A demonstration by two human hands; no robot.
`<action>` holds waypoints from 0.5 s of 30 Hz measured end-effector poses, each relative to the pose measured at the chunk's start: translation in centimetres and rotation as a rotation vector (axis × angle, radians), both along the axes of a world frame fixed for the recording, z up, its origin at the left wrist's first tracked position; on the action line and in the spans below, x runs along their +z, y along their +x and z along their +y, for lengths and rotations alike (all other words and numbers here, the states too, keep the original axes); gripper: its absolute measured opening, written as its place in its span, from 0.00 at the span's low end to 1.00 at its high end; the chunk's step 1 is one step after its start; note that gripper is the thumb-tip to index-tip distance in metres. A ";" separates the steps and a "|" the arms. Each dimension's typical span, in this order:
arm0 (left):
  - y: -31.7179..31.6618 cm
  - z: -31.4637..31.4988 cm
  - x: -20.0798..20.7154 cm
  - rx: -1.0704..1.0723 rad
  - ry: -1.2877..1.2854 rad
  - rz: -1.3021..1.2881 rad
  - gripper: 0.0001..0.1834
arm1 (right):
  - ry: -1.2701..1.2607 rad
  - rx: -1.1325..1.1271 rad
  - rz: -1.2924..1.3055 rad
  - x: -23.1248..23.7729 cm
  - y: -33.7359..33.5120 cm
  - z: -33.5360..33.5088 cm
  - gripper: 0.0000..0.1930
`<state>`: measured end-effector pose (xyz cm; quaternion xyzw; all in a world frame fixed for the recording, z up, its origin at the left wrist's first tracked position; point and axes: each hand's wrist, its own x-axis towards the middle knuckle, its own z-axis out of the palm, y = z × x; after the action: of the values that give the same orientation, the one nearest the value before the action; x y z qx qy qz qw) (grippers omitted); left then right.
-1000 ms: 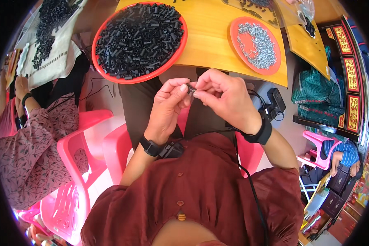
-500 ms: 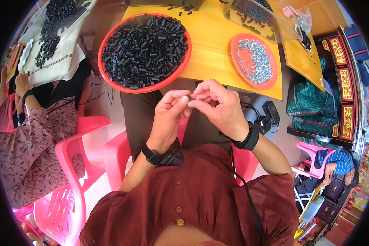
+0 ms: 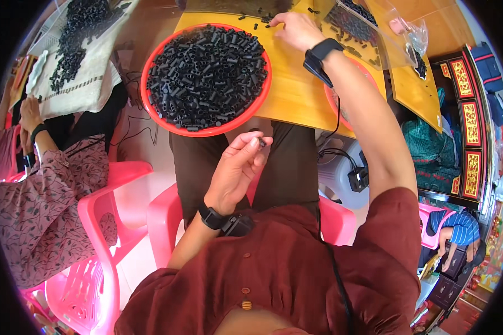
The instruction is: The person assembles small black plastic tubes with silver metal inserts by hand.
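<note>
My left hand (image 3: 237, 167) is raised above my lap, in front of the red basin. Its thumb and fingertips pinch a small dark piece (image 3: 262, 143), mostly hidden by the fingers. My right hand (image 3: 299, 32) reaches across the yellow table, beyond the basin. A small black tube (image 3: 267, 25) shows at its fingertips, near several loose black pieces (image 3: 256, 26). The round red basin (image 3: 145, 92) is heaped with short black plastic tubes (image 3: 207, 78). A red plate (image 3: 333, 100) lies beneath my right forearm, which hides most of it and its contents.
Clear plastic bins (image 3: 355, 42) with black pieces stand at the table's far side. Pink chair arms (image 3: 166, 220) flank me. At left a person (image 3: 56, 184) sits by a cloth (image 3: 89, 84) piled with black pieces. Cables and a black adapter (image 3: 358, 178) hang at right.
My right hand has left my left hand and gone forward to the far part of the table. My left hand stays over my lap, still pinching a small dark piece.
</note>
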<state>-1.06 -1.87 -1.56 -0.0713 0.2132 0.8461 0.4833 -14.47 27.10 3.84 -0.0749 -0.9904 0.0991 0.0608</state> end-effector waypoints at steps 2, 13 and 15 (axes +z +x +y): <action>-0.1 -0.1 0.1 0.019 0.007 -0.010 0.08 | -0.003 -0.035 0.010 -1.3 -1.2 0.4 0.16; -0.4 -0.2 -0.4 0.022 0.007 -0.034 0.08 | -0.001 -0.062 0.002 -1.6 -1.7 0.0 0.10; -0.4 -0.2 -0.5 0.019 0.002 -0.033 0.08 | -0.001 -0.054 0.004 -1.4 -1.5 0.0 0.09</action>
<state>-1.44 -2.07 -2.02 -0.0867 0.2038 0.8495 0.4788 -15.99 27.11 2.46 -0.1015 -0.9878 0.0979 0.0653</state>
